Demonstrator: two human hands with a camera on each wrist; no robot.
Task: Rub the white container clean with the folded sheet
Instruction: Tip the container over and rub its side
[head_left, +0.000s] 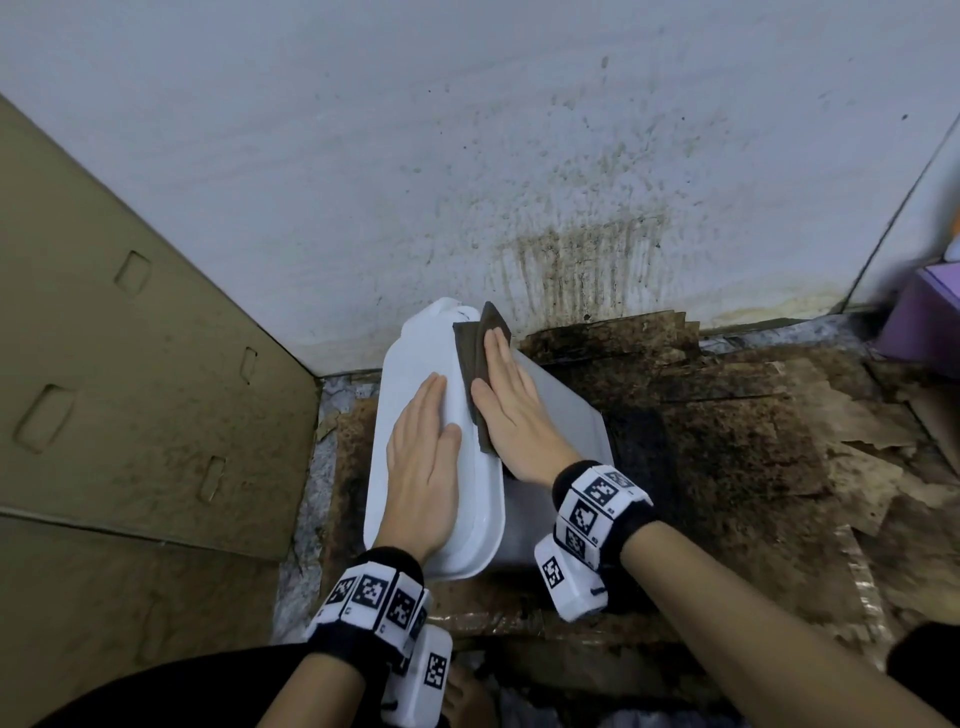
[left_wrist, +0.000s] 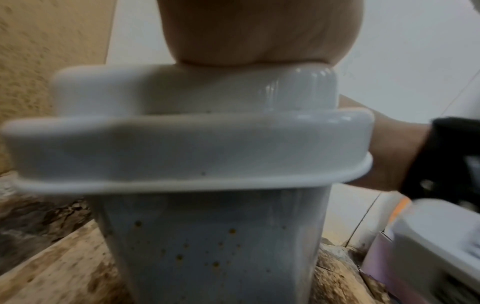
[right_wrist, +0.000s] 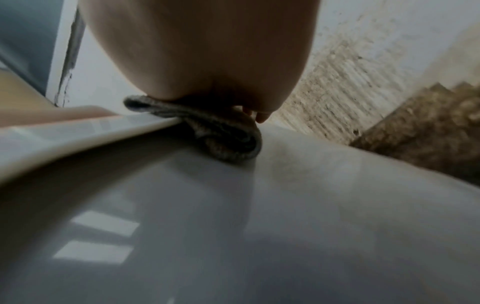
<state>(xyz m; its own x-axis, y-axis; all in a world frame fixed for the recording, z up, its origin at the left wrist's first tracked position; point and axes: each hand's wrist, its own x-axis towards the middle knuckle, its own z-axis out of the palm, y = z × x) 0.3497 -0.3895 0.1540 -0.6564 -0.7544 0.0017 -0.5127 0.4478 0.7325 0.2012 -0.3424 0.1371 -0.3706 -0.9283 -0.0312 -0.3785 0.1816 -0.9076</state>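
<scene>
While our flat left hand steadies the white container, we'd keep the right hand spread flat on the folded sheet. We'd rub firmly along the side under its rim.

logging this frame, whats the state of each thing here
white container: upright, lid on, brown specks on its side
folded sheet: pressed flat against the container's edge
left hand: flat on the lid
right hand: flat on the sheet
cardboard: stained dark, torn

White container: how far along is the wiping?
Done: little that shows. In hand: the left hand steadies the white container; the right hand presses the folded sheet against its side. Left: brown specks on its front wall.
</scene>
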